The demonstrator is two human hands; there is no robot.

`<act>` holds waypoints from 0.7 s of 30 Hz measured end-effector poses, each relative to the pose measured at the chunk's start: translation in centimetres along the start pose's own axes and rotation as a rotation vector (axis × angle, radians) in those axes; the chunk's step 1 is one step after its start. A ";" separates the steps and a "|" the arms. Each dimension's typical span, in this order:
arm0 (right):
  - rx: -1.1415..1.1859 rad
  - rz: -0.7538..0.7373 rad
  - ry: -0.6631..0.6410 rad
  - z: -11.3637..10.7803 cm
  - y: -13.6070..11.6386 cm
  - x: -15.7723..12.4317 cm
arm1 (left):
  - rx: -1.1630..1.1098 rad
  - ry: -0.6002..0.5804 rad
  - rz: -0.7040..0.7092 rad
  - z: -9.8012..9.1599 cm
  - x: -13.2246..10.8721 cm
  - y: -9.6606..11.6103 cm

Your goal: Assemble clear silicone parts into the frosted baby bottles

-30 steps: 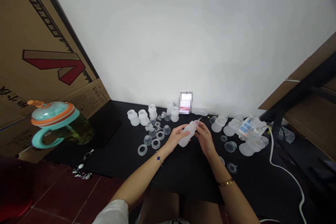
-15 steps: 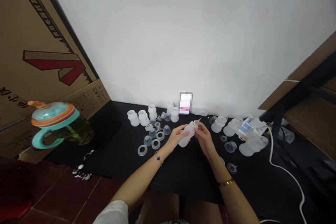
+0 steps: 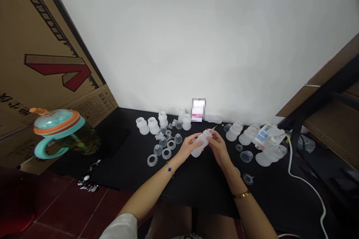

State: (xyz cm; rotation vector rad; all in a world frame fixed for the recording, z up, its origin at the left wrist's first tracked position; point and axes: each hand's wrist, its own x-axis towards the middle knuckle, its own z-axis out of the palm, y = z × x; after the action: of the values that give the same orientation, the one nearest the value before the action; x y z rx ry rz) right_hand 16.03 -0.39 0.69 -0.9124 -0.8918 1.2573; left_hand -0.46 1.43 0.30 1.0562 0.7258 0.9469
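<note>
The left hand [image 3: 189, 147] is holding a bottle [image 3: 199, 148] by its body, the grip closing around it with the thumb on top. The right hand [image 3: 219, 148] is meeting it at the neck, its grip nearly closed and its fingertips pinching a clear tip [image 3: 214, 128]; the fingers are partly hiding the join. The bottle is leaning between the hands, above the table [image 3: 179, 185], its neck pointing up and to the right. To the left, open bottles [image 3: 143, 126] are standing near the wall [image 3: 182, 44], with clear domes [image 3: 158, 151] and rings [image 3: 152, 164] lying in front of them. A screen [image 3: 199, 110] is leaning against the wall. To the right, domed bottles [image 3: 232, 134] are lying around a white box [image 3: 264, 134], and a white cord [image 3: 290, 157] is running past it. At the far left, a jug [image 3: 60, 119] is showing before a carton [image 3: 17, 26].
</note>
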 end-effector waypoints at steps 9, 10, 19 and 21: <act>-0.017 -0.003 0.009 0.0 0.0 0.0 | 0.004 -0.014 0.006 0.0 -0.1 0.0; -0.015 -0.006 0.006 0.1 0.0 0.0 | 0.001 -0.011 0.006 0.0 -0.1 0.1; -0.017 -0.008 -0.001 0.3 -0.2 -0.1 | -0.001 0.017 0.002 0.1 0.0 0.3; -0.022 -0.009 0.001 0.3 -0.1 -0.1 | 0.005 0.016 0.004 0.1 0.0 0.3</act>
State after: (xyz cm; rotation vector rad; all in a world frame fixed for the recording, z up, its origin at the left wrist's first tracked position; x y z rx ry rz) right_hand 15.80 -0.48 0.92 -0.9250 -0.9097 1.2416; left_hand -0.50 1.44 0.58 1.0562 0.7398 0.9588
